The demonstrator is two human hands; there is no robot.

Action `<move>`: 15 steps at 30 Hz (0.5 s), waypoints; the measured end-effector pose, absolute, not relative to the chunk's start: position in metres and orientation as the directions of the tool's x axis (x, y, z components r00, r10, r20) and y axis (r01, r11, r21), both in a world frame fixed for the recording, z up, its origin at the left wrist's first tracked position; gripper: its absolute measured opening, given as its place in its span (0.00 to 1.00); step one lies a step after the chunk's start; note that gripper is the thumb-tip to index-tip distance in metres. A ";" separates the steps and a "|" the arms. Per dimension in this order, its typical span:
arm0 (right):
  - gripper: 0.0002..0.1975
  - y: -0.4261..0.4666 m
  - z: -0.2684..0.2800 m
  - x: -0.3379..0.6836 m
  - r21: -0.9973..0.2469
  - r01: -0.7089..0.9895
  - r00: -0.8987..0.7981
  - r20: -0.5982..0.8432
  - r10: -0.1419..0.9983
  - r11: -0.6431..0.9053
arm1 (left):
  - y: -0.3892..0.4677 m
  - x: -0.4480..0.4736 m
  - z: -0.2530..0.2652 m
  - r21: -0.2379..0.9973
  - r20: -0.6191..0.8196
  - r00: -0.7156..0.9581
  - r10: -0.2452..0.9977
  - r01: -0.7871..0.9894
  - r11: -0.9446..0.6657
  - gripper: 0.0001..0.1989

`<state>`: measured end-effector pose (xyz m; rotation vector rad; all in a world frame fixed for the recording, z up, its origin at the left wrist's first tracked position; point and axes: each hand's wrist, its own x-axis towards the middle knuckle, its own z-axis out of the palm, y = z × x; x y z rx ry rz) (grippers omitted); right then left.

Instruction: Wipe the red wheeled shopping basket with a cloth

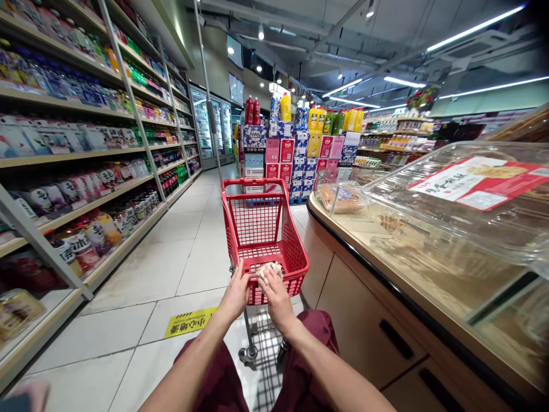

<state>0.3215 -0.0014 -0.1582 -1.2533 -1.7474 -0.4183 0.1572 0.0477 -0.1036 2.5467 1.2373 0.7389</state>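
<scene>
A small red shopping cart (295, 247) with a plastic grid basket stands on the floor right in front of me. My left hand (237, 289) grips the near left corner of its rim, with the fingertips partly hidden behind the edge. In my right hand (275, 293) is a crumpled whitish cloth (270, 268), pressed against the near rim of the basket. The fingers lie over the cloth and cover its lower part. The cart's red handle bar (256, 182) is at the far end.
Drink shelves (86, 154) line the left. A wooden display counter (369, 309) with clear food packs (454, 200) stands close on the right. Stacked drink cartons (295, 157) rise ahead. A yellow wet-floor sticker (189, 322) lies on the tiles.
</scene>
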 end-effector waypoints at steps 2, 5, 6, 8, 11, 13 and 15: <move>0.23 0.002 -0.155 0.313 -0.217 0.872 -0.061 0.840 0.539 0.438 | 0.051 0.152 -0.102 0.420 0.341 0.542 0.768 0.644 -0.640 0.18; 0.19 0.002 -0.162 0.308 -0.251 0.862 -0.035 0.837 0.546 0.441 | 0.054 0.147 -0.098 0.447 0.328 0.553 0.766 0.624 -0.641 0.20; 0.18 -0.001 -0.169 0.305 -0.258 0.854 -0.052 0.822 0.567 0.451 | 0.054 0.147 -0.097 0.456 0.323 0.549 0.771 0.623 -0.635 0.19; 0.16 -0.009 -0.188 0.299 -0.254 0.849 -0.114 0.769 0.629 0.464 | 0.054 0.147 -0.095 0.469 0.312 0.546 0.778 0.624 -0.625 0.18; 0.14 -0.021 -0.208 0.294 -0.249 0.865 -0.148 0.703 0.695 0.436 | 0.054 0.147 -0.093 0.470 0.286 0.558 0.779 0.627 -0.621 0.17; 0.14 -0.025 -0.205 0.299 -0.252 0.858 -0.139 0.725 0.675 0.447 | 0.054 0.147 -0.092 0.468 0.281 0.549 0.787 0.637 -0.612 0.18; 0.15 -0.023 -0.193 0.307 -0.250 0.852 -0.103 0.783 0.614 0.461 | 0.055 0.147 -0.091 0.463 0.287 0.522 0.803 0.658 -0.594 0.18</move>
